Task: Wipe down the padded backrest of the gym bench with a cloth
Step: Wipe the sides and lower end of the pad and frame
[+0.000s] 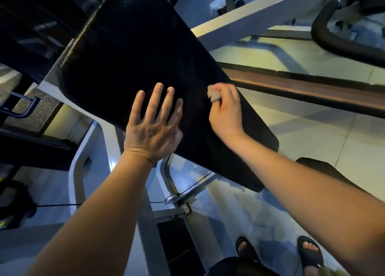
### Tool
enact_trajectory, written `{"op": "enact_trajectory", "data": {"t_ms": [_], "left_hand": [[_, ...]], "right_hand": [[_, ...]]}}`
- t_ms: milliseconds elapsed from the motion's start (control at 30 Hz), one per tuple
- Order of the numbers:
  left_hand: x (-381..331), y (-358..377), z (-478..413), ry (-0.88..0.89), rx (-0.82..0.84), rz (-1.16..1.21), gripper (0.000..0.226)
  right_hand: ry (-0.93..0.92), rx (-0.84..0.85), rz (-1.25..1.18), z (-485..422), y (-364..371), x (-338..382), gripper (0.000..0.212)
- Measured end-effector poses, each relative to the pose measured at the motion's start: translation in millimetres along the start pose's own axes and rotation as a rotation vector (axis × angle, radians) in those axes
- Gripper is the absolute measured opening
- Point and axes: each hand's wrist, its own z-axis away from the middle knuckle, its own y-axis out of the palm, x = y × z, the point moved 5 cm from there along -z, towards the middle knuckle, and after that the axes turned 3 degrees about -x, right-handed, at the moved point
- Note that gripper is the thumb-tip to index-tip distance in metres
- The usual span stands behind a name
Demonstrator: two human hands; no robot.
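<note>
Mid-wipe at the gym bench: your right hand (pixel 226 109) is curled round a small, pale, crumpled cloth (pixel 213 94) and presses it to the black padded backrest (pixel 135 53) near the pad's right edge, at the centre of the frame; your left hand (pixel 153 125) lies flat on the pad just left of it, fingers straight and spread, holding nothing, seemingly steadying the cushion. The backrest runs as a long dark slab from the upper left of the frame down to the lower right; the wiping stroke looks to be the step in hand, and the pad's upper reach, toward the top left, is likely not yet covered, though the dark vinyl shows no clear line between wiped and unwiped. The next move, by this reading, calls for you to draw the cloth along the pad in overlapping passes, keeping pressure even and shifting the bracing hand out of its path; the wad is small and may need refolding. Around you: a pale grey machine frame (pixel 87 171) at lower left, a thin black cable (pixel 58 205) strung across it; light floor tiles (pixel 312 130) at right; a dark rail (pixel 302 88) crossing the right of the frame; a curved black bar (pixel 333 44) at upper right; your feet in black sandals (pixel 310 252) at the bottom edge; the room is dim and bluish.
</note>
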Motion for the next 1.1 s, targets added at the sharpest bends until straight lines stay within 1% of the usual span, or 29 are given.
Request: {"op": "enact_trajectory", "data": {"t_ms": [33, 67, 133, 167, 200, 233, 300, 333, 367, 400, 467, 533, 567, 600, 667, 700, 733, 767, 833, 900, 1000, 1100], "left_hand": [[0.2, 0.3, 0.0, 0.000, -0.003, -0.004, 0.056], [0.4, 0.5, -0.1, 0.001, -0.005, -0.008, 0.057], [0.3, 0.7, -0.2, 0.010, 0.000, -0.003, 0.057], [0.1, 0.6, 0.0, 0.013, 0.002, 0.001, 0.057], [0.4, 0.3, 0.0, 0.014, 0.004, -0.001, 0.057], [0.6, 0.3, -0.1, 0.013, 0.006, -0.006, 0.057], [1.0, 0.4, -0.1, 0.013, 0.004, -0.007, 0.057], [1.0, 0.3, 0.0, 0.015, 0.000, -0.005, 0.056], [0.9, 0.4, 0.4, 0.013, -0.003, -0.004, 0.056], [1.0, 0.7, 0.7, 0.009, -0.005, -0.002, 0.056], [1.3, 1.3, 1.3, 0.009, 0.004, -0.004, 0.055], [1.4, 1.3, 1.5, 0.017, 0.038, -0.013, 0.055], [1.0, 0.2, 1.6, 0.019, 0.069, -0.015, 0.055], [0.7, -1.6, 2.3, 0.018, 0.118, -0.011, 0.055], [1.0, -6.4, 3.7, 0.003, 0.232, 0.007, 0.058], [1.6, -10.6, 3.3, -0.012, 0.282, 0.026, 0.059], [2.4, -15.8, 3.4, -0.029, 0.330, 0.055, 0.060], [2.8, -21.7, 5.2, -0.049, 0.374, 0.096, 0.059], [3.2, -37.0, 17.1, -0.140, 0.413, 0.214, 0.055], [5.2, -55.7, 39.7, -0.297, 0.388, 0.297, 0.050], [10.0, -76.9, 85.4, -0.548, 0.383, 0.380, 0.049], [9.7, -87.1, 118.9, -0.763, 0.439, 0.438, 0.042]], "right_hand": [[-0.078, 0.079, 0.008, 23.9, 3.9, 1.8, 0.035], [-0.170, 0.194, 0.016, 50.3, 5.8, 2.1, 0.037], [-0.337, 0.506, 0.039, 98.6, 3.4, -2.0, 0.038], [-0.403, 0.618, 0.059, 110.7, -1.5, -6.5, 0.039], [-0.428, 0.635, 0.069, 106.9, -7.3, -10.5, 0.040], [-0.399, 0.550, 0.058, 89.7, -12.7, -12.6, 0.040], [-0.229, 0.232, 0.024, 33.5, -24.4, -13.5, 0.036], [-0.144, 0.098, 0.013, 6.1, -28.4, -11.5, 0.032], [-0.087, 0.030, -0.001, -14.5, -27.3, -7.8, 0.029], [-0.053, 0.018, -0.015, -25.7, -21.2, -4.1, 0.028], [-0.046, 0.030, 0.002, -13.6, -3.8, 4.0, 0.031], [-0.127, 0.095, 0.019, 25.4, 8.2, 11.1, 0.035], [-0.180, 0.167, 0.022, 48.1, 10.8, 13.8, 0.035], [-0.239, 0.275, 0.028, 70.8, 12.1, 13.8, 0.032], [-0.380, 0.544, 0.066, 110.9, 8.9, 15.2, 0.025], [-0.447, 0.652, 0.095, 123.6, 3.8, 13.9, 0.023], [-0.479, 0.707, 0.106, 126.6, -2.4, 14.4, 0.023], [-0.473, 0.692, 0.093, 120.7, -7.9, 16.2, 0.024], [-0.385, 0.525, 0.056, 94.0, -18.1, 24.0, 0.028], [-0.259, 0.376, 0.034, 59.0, -23.7, 34.6, 0.028], [-0.169, 0.314, 0.019, 18.3, -16.3, 53.8, 0.025], [-0.130, 0.239, 0.014, 20.8, -2.4, 62.7, 0.024]]}}
